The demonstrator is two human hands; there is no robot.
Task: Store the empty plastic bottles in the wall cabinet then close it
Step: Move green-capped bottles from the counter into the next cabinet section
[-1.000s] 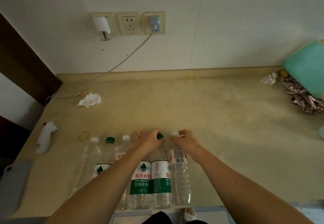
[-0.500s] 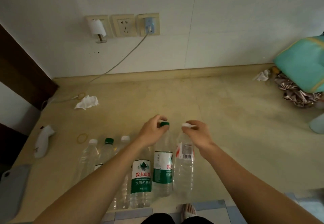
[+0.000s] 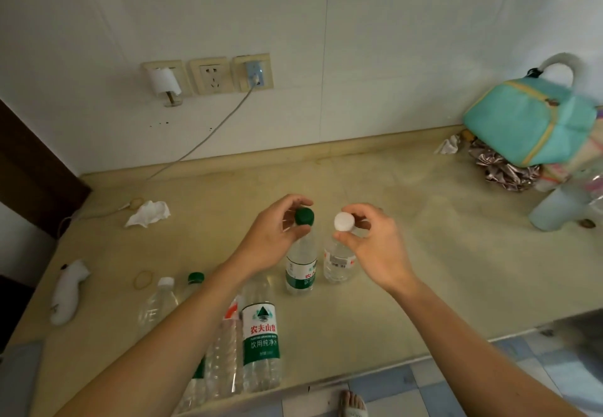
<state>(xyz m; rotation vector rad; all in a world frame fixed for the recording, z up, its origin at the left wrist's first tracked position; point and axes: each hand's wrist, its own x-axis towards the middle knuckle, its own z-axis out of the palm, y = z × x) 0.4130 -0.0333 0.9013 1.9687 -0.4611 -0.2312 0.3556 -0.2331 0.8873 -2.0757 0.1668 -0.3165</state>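
1. Two bottles are held up above the counter [image 3: 408, 237], one per hand, near frame centre.
2. Left hand [image 3: 270, 240]: fingers and thumb are curled round the neck of the green-capped bottle [image 3: 300, 269], just under the cap. Grip is closed on it.
3. Green-capped bottle: clear plastic, no liquid visible inside, dark green screw cap, white-and-green label with red characters. It is seen almost from above, base pointing toward 6 o'clock.
4. Right hand [image 3: 375, 247]: thumb and fingertips are pinched on the neck of the white-capped bottle [image 3: 339, 263], cap facing the camera.
5. White-capped bottle: clear, looks empty, round white cap, small white label with a barcode and a red edge. It is just at 3 o'clock of the green-capped one; whether the two touch cannot be told.
6. Standing bottles [image 3: 261, 348] are left on the counter at 7 o'clock of the hands, near the front edge, partly hidden by the left forearm. All are clear; one large green label with red characters is readable, one green cap and one white cap are seen.
7. A rubber band [image 3: 143, 279] lies at 9 o'clock of that group.
8. A crumpled tissue [image 3: 148, 214] is at 9 o'clock of the left hand, well apart.
9. A teal bag [image 3: 525, 119] is at 2 o'clock, against the wall.
10. Wall sockets [image 3: 212, 75] are at 11 o'clock, one with a plugged cable.
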